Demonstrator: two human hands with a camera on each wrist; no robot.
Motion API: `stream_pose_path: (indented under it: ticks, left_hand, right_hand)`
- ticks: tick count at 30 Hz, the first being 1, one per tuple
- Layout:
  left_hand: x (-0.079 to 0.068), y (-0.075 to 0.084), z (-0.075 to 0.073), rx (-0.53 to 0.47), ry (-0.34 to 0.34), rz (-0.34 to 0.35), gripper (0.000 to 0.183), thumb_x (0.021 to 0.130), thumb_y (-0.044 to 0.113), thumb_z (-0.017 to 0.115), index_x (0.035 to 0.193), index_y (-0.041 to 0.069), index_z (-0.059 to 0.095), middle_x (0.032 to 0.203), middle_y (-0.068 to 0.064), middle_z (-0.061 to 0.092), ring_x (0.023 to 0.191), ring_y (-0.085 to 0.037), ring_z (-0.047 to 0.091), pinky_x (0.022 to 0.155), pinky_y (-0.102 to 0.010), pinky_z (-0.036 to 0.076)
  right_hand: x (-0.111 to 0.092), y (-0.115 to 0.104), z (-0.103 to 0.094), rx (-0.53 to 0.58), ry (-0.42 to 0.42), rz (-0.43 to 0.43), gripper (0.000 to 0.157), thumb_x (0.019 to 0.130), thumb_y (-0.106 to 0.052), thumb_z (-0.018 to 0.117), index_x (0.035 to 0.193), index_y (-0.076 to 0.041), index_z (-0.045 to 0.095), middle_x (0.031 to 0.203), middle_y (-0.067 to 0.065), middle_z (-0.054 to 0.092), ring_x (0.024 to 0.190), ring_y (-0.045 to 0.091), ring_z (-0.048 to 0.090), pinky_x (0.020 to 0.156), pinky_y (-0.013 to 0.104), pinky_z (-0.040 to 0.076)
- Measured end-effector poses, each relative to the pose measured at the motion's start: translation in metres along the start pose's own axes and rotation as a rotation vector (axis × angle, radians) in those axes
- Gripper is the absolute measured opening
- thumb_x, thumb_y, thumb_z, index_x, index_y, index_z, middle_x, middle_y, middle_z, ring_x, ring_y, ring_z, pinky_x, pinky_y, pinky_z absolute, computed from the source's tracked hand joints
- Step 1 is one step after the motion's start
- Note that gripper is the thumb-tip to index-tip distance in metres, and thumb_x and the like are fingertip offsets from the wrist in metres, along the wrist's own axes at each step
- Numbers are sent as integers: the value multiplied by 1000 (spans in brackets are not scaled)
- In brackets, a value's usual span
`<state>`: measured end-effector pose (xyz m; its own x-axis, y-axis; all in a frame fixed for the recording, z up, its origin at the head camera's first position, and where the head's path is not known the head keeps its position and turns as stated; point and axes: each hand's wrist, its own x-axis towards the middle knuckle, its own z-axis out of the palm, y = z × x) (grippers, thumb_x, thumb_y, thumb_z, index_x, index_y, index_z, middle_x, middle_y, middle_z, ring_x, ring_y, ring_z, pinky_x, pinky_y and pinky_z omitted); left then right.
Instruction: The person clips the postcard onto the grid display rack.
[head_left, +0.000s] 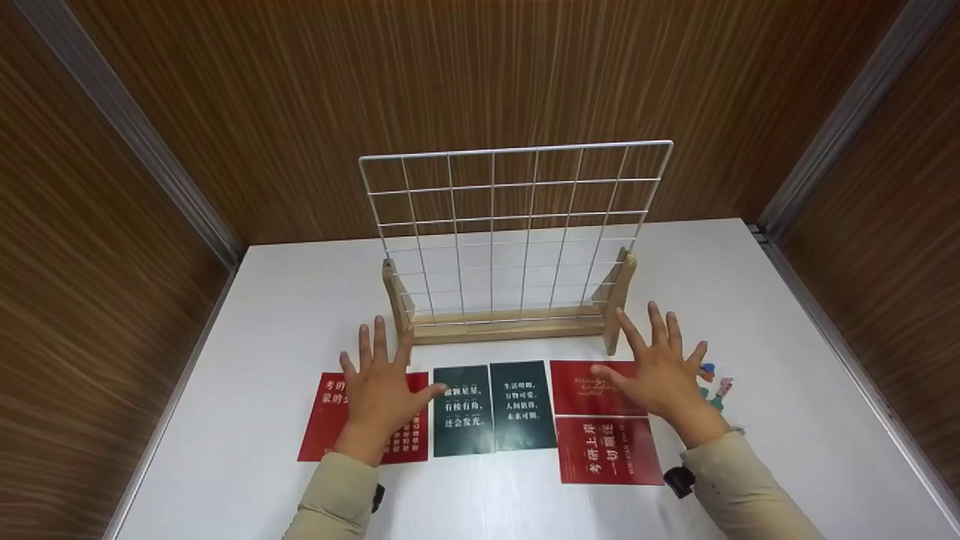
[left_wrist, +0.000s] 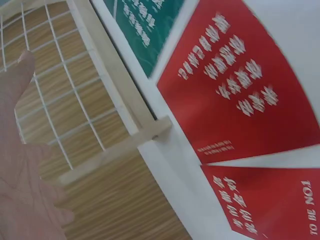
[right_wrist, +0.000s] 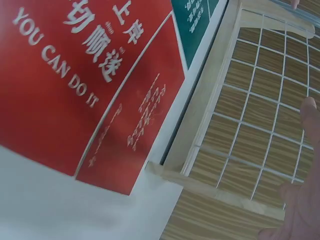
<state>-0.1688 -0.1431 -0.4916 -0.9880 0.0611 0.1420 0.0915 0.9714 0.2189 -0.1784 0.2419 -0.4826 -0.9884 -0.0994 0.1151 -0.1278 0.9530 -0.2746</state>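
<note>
Fingers spread, my left hand (head_left: 377, 401) is held over the red cards (head_left: 321, 431) at the left, holding nothing. My right hand (head_left: 666, 382), also spread and holding nothing, is above the inner part of the right side, overlapping an upper red card (head_left: 581, 371); a lower red card (head_left: 574, 461) lies just below it. Between the hands lie two dark green cards (head_left: 463, 444) with white writing, side by side. Behind the cards stands a white wire grid (head_left: 517, 151) upright in a wooden stand (head_left: 510, 330). The left wrist view shows two red cards (left_wrist: 240, 95) beside the stand.
Small coloured pieces, blue, pink and green (head_left: 723, 387), lie on the white table (head_left: 277, 300) beyond my right hand, partly hidden by it. Wood-patterned panels (head_left: 480, 75) enclose the table at the back and both sides.
</note>
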Motion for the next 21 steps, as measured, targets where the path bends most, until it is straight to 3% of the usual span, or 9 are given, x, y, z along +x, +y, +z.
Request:
stream_pose_path:
  ticks: [9, 21]
  left_hand:
    - [-7, -23, -1, 2, -26, -53, 102, 72, 64, 68, 152, 20, 24, 157, -19, 5, 141, -41, -3, 105, -68, 4]
    - [-20, -59, 7, -7, -41, -115, 104, 71, 61, 71, 152, 15, 24, 155, -23, 5, 140, -45, 0, 103, -70, 5]
  right_hand:
    - [-5, 20, -3, 14, 24, 32, 96, 78, -68, 61, 152, -22, 20, 152, 27, 8, 136, 52, 4, 91, 80, -5]
    - [-15, 44, -6, 54, -23, 105, 97, 79, -67, 60, 153, -20, 15, 151, 31, 4, 135, 54, -2, 88, 80, -9]
